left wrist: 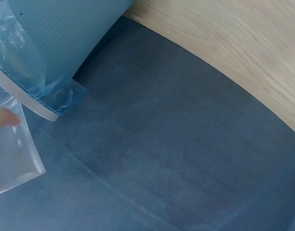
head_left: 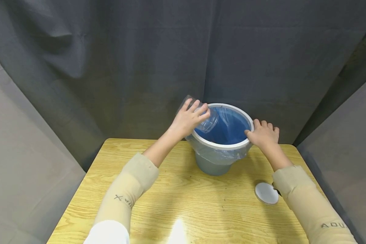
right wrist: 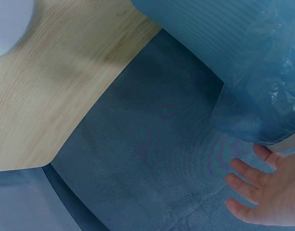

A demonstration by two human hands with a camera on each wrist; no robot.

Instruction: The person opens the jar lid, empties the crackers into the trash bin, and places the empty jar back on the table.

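My left hand [head_left: 189,118] grips a clear plastic jar [head_left: 211,122] that tilts with its mouth end down over the trash bin [head_left: 212,165]. In the left wrist view, the base end of the jar [left wrist: 17,161] sticks out past the white rim. A thin see-through liner [head_left: 231,153] covers the inside of the bin and folds over its white rim. My right hand [head_left: 263,135] rests at the right side of the rim, thumb on its edge. Its fingers are spread and loose in the right wrist view.
A round white lid [head_left: 266,193] lies on the wooden table [head_left: 176,193] near the right forearm. Dark grey cloth [head_left: 152,67] hangs behind the table, and lighter grey panels [head_left: 21,162] stand at both sides. The bin sits near the table's far edge.
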